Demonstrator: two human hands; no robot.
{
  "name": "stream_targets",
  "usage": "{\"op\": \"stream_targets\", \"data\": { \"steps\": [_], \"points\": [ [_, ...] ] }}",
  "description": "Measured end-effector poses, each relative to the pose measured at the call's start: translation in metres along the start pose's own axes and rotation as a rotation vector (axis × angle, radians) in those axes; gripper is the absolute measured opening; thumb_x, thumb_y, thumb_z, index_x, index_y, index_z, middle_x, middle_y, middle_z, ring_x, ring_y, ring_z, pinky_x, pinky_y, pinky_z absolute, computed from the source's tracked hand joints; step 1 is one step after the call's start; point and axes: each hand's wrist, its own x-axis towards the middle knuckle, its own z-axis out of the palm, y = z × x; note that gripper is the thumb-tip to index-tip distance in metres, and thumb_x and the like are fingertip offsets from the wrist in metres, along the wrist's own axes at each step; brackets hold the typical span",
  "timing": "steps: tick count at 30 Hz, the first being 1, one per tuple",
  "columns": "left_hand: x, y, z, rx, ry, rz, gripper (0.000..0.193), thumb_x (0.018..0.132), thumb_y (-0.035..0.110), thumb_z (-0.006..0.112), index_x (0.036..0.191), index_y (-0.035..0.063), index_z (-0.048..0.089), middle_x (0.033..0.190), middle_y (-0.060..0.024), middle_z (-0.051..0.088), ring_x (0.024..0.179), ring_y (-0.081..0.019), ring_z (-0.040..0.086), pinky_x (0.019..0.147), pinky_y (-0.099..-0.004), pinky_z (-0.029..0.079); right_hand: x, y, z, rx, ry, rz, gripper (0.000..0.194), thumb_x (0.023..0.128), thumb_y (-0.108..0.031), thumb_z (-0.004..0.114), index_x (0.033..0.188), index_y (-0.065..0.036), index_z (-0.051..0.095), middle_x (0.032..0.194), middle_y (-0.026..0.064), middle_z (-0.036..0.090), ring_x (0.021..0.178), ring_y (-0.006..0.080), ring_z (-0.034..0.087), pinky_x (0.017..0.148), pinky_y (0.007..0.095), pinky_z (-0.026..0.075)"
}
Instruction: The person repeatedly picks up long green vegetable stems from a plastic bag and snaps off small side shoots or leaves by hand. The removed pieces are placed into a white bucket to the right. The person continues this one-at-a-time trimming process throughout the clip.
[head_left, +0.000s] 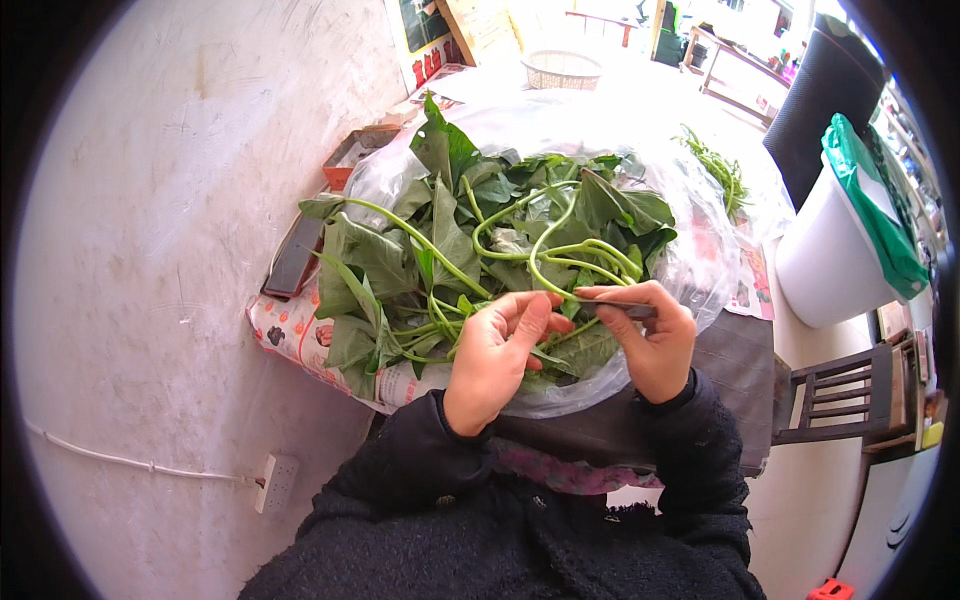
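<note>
Before me a heap of broad green leaves on long stems (450, 262), looking like sweet potato vines, lies in a clear plastic bag (570, 405). My right hand (654, 341) pinches a small flat metal blade (626, 307) between thumb and fingers. At the blade's tip, a curved green stem (541, 271) comes down between my two hands. My left hand (496, 352) is curled at the heap's near side, close to that stem's lower end. Its fingers partly hide what is there, so whether it grips a stem is unclear.
Left of the heap are a phone (294, 255) and an orange box (360, 154) by the wall. Peeled stems (716, 169) lie to the far right, and a white basket (562, 70) stands at the back. Rightward are a green-lined white bin (832, 240) and a wooden chair (840, 397).
</note>
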Motion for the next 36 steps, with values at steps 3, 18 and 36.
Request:
{"op": "stream_targets", "data": {
  "steps": [3,18,36],
  "points": [
    [0.002,-0.002,-0.002,0.001,0.106,0.026,0.025,0.090,0.029,0.057,0.098,0.0053,0.059,0.083,-0.0015,0.064,0.072,-0.0058,0.054,0.055,-0.0174,0.041,-0.002,-0.002,0.002,0.043,-0.112,0.067,0.010,0.082,0.004,0.060,0.092,0.003,0.060,0.097,0.0129,0.068,0.087,0.0166,0.065,0.077,0.0271,0.051],
    [-0.005,0.004,-0.016,-0.164,0.073,-0.044,0.025,0.090,0.028,0.058,0.089,0.0031,0.057,0.082,-0.0073,0.066,0.069,-0.0119,0.061,0.059,-0.0222,0.048,0.004,-0.007,-0.013,-0.015,-0.241,-0.125,0.016,0.077,0.009,0.061,0.091,0.001,0.063,0.093,0.0129,0.068,0.084,0.0182,0.065,0.075,0.0272,0.052],
    [-0.004,0.002,-0.019,-0.167,0.067,-0.052,0.025,0.089,0.026,0.059,0.093,0.0022,0.054,0.081,-0.0091,0.066,0.072,-0.0163,0.066,0.061,-0.0229,0.049,0.005,-0.004,-0.009,-0.090,-0.300,-0.146,0.020,0.074,0.006,0.064,0.091,-0.002,0.067,0.089,0.0084,0.068,0.076,0.0172,0.063,0.068,0.0269,0.051]
  ]
}}
